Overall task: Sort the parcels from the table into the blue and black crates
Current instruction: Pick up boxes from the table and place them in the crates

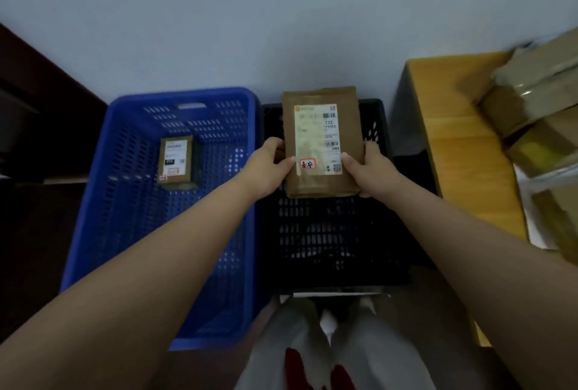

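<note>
the held parcel [322,142] sits between the left grip [271,167] and the right grip [369,170], over the far part of the right-hand crate [331,233]. left of the left grip stands the other crate [125,202], touching the first, with a small parcel [175,159] lying in it. right of the right grip is the desk [453,145], with stacked parcels [531,114] on it.

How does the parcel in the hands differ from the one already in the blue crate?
The held parcel is gripped at both sides by the left hand and right hand above the black crate; the crated parcel lies untouched in the blue crate. It looks smaller. Both are brown, with white labels.
</note>
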### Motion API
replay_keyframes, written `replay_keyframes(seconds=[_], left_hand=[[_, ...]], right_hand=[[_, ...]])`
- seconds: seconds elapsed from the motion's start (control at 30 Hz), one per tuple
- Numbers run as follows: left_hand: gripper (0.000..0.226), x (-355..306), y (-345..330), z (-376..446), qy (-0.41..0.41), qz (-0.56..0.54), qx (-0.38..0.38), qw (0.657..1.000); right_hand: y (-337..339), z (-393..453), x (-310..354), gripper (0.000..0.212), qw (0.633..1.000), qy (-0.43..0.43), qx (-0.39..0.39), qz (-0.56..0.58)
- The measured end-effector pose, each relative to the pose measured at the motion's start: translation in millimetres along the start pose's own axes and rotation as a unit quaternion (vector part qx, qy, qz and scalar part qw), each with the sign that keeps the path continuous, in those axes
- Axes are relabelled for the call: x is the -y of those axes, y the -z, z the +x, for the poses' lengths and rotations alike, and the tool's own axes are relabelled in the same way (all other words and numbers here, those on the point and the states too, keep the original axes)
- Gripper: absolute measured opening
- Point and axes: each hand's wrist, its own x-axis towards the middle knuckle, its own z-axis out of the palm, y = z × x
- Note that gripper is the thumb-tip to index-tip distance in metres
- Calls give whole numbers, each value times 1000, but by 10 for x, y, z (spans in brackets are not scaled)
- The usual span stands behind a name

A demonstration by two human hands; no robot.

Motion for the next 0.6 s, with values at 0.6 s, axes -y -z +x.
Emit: replay_keyframes(seconds=[0.6], left_hand=[[93,1120,-1038,944,111,67,84,988]], right_hand=[[-906,1168,-1107,68,990,-113,67,-43]])
